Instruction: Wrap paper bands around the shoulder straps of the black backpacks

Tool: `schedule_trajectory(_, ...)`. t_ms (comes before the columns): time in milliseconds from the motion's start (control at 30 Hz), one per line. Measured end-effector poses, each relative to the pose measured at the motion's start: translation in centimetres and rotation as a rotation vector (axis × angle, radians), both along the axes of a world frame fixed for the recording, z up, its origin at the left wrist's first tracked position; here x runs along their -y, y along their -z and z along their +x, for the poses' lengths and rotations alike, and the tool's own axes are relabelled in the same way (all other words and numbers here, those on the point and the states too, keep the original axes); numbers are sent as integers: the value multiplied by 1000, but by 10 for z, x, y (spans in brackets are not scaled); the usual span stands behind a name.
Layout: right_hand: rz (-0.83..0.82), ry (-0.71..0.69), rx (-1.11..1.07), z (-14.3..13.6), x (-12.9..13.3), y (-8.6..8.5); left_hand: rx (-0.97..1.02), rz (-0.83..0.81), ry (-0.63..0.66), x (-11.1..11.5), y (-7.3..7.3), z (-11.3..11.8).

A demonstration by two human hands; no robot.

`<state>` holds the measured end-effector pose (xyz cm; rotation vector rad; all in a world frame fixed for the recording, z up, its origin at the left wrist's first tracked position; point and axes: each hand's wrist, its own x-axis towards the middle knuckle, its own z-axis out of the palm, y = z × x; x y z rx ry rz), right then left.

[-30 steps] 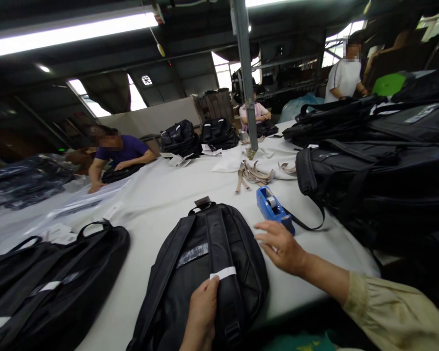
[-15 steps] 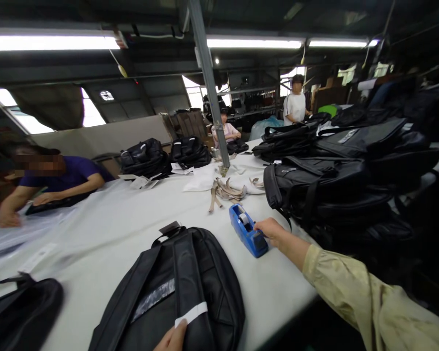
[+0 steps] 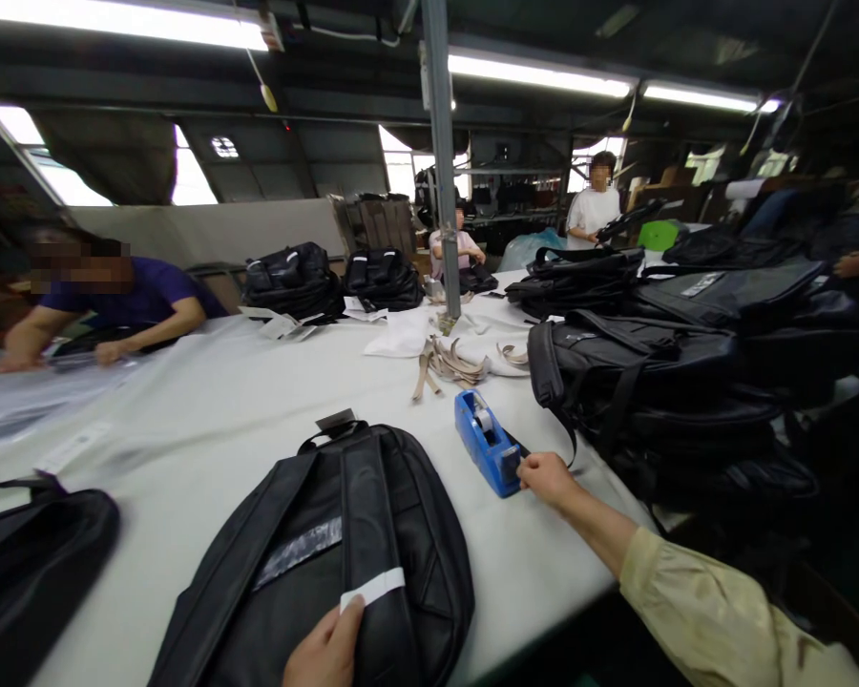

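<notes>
A black backpack (image 3: 429,534) lies on the white-covered table, its shoulder straps facing up. A white band (image 3: 373,589) wraps one of its straps. My left hand (image 3: 325,644) is closed, with thumb and finger pinching the band's left end against the strap. To the right of the backpack stands a blue tape dispenser (image 3: 483,444) with a roll in it. My right hand (image 3: 548,479) is at its near end, fingers pinched together. A thin strip of tape appears to run from the dispenser to the fingertips, mostly hidden by them.
Piled black bags (image 3: 659,382) stand at the right. Beige straps (image 3: 450,363) lie beyond the dispenser, by a metal post (image 3: 442,162). Another black bag (image 3: 35,572) lies at the left. A person in purple (image 3: 157,296) handles clear plastic; other people work farther back.
My right hand has shifted slightly right and toward me, off the dispenser's near end. My left hand keeps its pinch on the band. The camera view has tilted and turned a little.
</notes>
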<state>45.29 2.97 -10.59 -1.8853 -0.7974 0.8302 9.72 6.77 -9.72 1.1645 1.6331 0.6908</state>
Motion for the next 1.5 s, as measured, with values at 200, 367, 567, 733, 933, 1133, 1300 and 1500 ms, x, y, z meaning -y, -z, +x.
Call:
schedule_trajectory(200, -7, -367, 13, -28, 12, -18, 194, 52, -15, 17, -10, 13)
schedule_trajectory(367, 34, -832, -63, -103, -1, -58, 129, 159, 10, 22, -13, 18)
schedule_trajectory(567, -114, -957, 204, -163, -37, -72, 80, 246, 61, 26, -12, 21)
schedule_trajectory(733, -208, -934, 446, -173, -44, -72, 69, 282, 74, 26, -11, 21)
schedule_trajectory(933, -336, -910, 426, -170, -45, -71, 67, 299, 93, 28, -10, 22)
schedule_trajectory(1133, -330, -883, 276, -157, -39, -53, 231, 218, 37, 31, -14, 17)
schedule_trajectory(1300, -154, -792, -479, -154, -29, -31, 591, -54, -65, 27, -18, 11)
schedule_trajectory(1500, -61, -804, -740, -164, -27, -21, 738, -226, -73, 19, -15, 4)
